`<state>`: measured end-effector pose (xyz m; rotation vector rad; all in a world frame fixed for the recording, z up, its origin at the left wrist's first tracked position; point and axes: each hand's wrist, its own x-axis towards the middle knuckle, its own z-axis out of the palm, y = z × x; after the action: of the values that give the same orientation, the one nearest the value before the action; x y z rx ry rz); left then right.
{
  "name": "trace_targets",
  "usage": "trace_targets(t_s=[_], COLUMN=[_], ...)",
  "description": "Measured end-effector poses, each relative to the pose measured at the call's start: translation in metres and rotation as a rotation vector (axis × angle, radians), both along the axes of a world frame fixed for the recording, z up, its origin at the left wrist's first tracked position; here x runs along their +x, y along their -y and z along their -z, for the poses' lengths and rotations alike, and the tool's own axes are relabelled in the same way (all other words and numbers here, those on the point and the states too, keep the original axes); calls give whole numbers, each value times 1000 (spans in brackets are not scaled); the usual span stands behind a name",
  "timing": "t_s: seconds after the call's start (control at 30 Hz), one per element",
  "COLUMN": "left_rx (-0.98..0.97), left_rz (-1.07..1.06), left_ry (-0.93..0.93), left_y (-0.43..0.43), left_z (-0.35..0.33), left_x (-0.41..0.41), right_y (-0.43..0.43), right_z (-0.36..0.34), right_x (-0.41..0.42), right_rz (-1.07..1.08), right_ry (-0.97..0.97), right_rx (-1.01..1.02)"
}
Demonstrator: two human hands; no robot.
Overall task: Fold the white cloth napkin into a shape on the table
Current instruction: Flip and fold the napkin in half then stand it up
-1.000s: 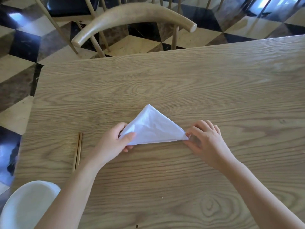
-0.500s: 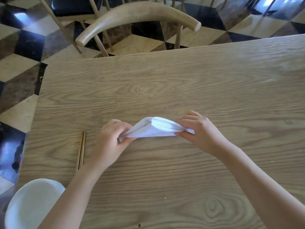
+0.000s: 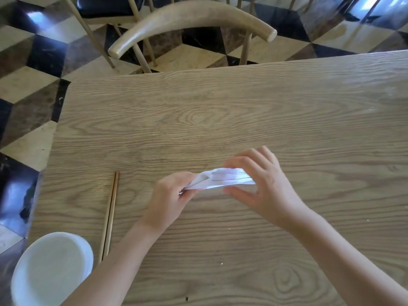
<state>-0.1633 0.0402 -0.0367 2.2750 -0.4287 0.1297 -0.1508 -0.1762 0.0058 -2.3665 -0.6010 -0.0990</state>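
We see the napkin (image 3: 220, 180) lying lengthwise between our hands; left hand (image 3: 171, 195) pinches its end, right hand (image 3: 262, 186) loosely curls around the other.

Chopsticks (image 3: 109, 214) left of napkin (image 3: 220, 180) — bowl (image 3: 51, 269) nearer.

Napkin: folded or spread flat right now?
Folded. The white cloth napkin is a narrow layered band, pinched at its ends by the left hand and right hand.

Both bare forearms reach forward over the table (image 3: 242, 111); the left hand (image 3: 170, 199) is curled with fingers pinched closed; the right hand (image 3: 262, 184), slightly blurred, cups with fingers arched above its thumb.
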Motion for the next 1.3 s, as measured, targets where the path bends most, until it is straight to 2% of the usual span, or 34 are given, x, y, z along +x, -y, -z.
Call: trace_targets(t_s=[0.1, 0.23, 0.4, 0.57, 0.77, 1.0, 1.2, 1.3], left_rx=[-13, 14, 7, -1, 33, 86, -17, -17], left_rz=[-17, -2, 4, 18, 35, 14, 35, 18], left_ry=[4, 90, 90, 112, 119, 107, -52, -107], left_y=[1, 7, 5, 5, 3, -3, -7, -8], left_z=[0, -10, -6, -7, -5, -3, -7, -12], left_x=[0, 0, 0, 0, 0, 2, 6, 13], right_y=[-24, -23, -22, -19, -17, -13, -6, -5], right_z=[-13, -10, -13, -20, -20, -19, -13, -12], right_x=[-8, -6, 1, 10, 15, 10, 6, 10], right_rz=[-75, 48, -24, -56, -114, -152, -138, -95], right_ry=[40, -151, -188, -261, -141, -17, -107, -254], right_rx=[121, 304, 180, 199, 24, 174, 292, 366])
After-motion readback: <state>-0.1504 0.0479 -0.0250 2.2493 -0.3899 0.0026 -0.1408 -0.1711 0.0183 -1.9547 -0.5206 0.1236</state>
